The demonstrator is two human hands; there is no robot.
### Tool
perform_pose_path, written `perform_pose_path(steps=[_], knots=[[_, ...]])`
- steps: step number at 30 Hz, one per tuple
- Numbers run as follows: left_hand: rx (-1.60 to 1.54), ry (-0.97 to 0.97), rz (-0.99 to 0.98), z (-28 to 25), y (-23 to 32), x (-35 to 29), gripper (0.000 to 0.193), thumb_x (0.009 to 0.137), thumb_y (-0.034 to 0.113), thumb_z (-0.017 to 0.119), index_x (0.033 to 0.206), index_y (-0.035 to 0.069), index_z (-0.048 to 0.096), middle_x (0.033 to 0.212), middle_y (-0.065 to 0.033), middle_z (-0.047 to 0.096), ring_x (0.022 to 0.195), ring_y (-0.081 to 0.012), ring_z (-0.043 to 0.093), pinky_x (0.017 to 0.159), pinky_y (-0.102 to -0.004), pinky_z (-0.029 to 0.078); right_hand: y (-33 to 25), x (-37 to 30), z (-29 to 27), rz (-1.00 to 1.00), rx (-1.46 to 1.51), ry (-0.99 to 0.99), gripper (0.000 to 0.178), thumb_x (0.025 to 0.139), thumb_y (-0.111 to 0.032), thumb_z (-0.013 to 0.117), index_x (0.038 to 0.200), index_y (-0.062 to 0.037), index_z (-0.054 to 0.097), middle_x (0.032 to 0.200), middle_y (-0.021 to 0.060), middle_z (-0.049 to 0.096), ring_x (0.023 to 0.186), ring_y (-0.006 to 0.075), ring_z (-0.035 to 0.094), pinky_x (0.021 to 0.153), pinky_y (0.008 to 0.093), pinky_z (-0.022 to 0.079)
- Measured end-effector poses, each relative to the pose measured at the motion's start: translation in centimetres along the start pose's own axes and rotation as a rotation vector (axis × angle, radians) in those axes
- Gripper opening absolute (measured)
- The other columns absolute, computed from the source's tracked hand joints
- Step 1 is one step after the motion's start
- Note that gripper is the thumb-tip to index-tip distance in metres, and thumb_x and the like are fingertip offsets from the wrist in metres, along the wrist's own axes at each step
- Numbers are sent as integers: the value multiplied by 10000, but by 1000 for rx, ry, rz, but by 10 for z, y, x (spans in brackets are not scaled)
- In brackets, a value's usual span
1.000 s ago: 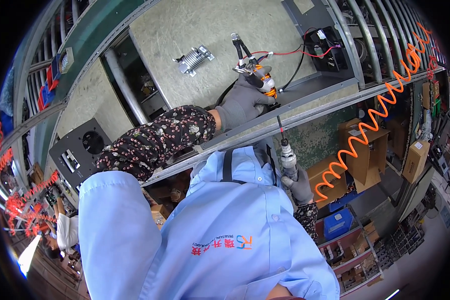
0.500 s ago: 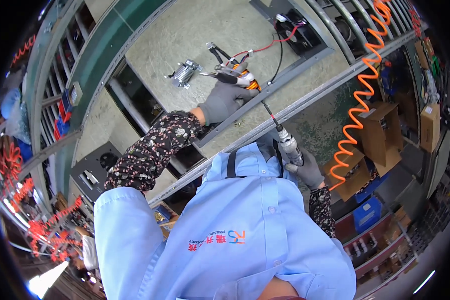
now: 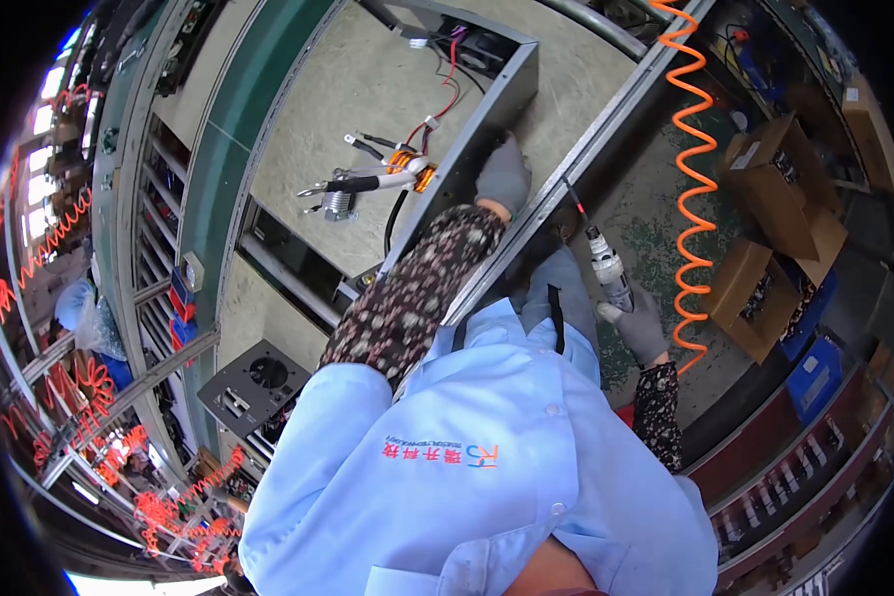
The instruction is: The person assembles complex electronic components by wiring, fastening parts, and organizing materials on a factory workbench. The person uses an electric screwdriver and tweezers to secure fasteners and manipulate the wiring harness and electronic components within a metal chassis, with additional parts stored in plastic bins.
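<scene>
My left hand (image 3: 505, 179), in a grey glove, reaches along the outer side of a grey sheet-metal frame (image 3: 459, 134); its fingers are hidden or too indistinct to read. Closed round a silver air screwdriver (image 3: 609, 266) is my gloved right hand (image 3: 642, 328). The tool's long bit stands apart from the frame, close to the bench's metal rail. Within the frame lies an orange-wound coil (image 3: 424, 177) with thick black and white leads. Beside it sits a ribbed silver metal part (image 3: 339, 206). A black fan (image 3: 488, 52) with red and black wires is at the frame's far end.
A metal rail (image 3: 566, 181) runs along the bench's near edge. An orange coiled air hose (image 3: 700, 189) hangs at the right, near open cardboard boxes (image 3: 755, 288) and a blue bin (image 3: 818, 377). A black panel with a round fan opening (image 3: 253, 387) lies at the left.
My left hand has let go of the coil and moved to the frame's outer side. The screwdriver has come away from the frame. The whole view has shifted too.
</scene>
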State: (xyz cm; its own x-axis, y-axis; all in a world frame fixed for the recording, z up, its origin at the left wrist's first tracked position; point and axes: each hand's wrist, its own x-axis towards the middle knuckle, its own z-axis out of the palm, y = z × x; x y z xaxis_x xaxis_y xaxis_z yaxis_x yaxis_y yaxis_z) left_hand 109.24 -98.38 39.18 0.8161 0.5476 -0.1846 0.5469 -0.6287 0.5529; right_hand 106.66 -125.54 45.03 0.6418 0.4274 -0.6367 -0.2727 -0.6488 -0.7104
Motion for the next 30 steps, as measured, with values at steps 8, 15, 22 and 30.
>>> perform_pose_path(steps=[8,15,22,30], knots=[[49,59,281,52,-50,38,102,778,79,413,844,25,469,795,-228,531,735,-368,525,595,-455,422,7,-24,21,-106,10,85,444,581,-234,717,917,-7,535,804,113,584,732,212,568,671,318,443],[-656,-73,10,-9,-31,-17,176,842,115,411,974,23,484,764,-102,544,685,-186,549,563,-276,450,-5,-27,34,-104,78,74,493,564,-283,733,933,-21,538,798,128,581,721,228,569,666,312,449],[-1519,-384,-311,-85,-20,-74,212,874,138,410,1015,-8,472,848,-71,545,685,-114,544,538,-201,447,-31,-40,32,-261,-26,-24,477,577,-240,721,938,-4,518,797,124,572,719,229,560,656,302,438],[-1498,-386,-190,-107,-27,-85,187,822,128,518,961,4,524,783,-61,558,611,-104,525,509,-186,417,-37,-47,49,-376,-41,35,477,555,-348,722,858,-46,512,672,118,567,648,283,574,567,348,450]])
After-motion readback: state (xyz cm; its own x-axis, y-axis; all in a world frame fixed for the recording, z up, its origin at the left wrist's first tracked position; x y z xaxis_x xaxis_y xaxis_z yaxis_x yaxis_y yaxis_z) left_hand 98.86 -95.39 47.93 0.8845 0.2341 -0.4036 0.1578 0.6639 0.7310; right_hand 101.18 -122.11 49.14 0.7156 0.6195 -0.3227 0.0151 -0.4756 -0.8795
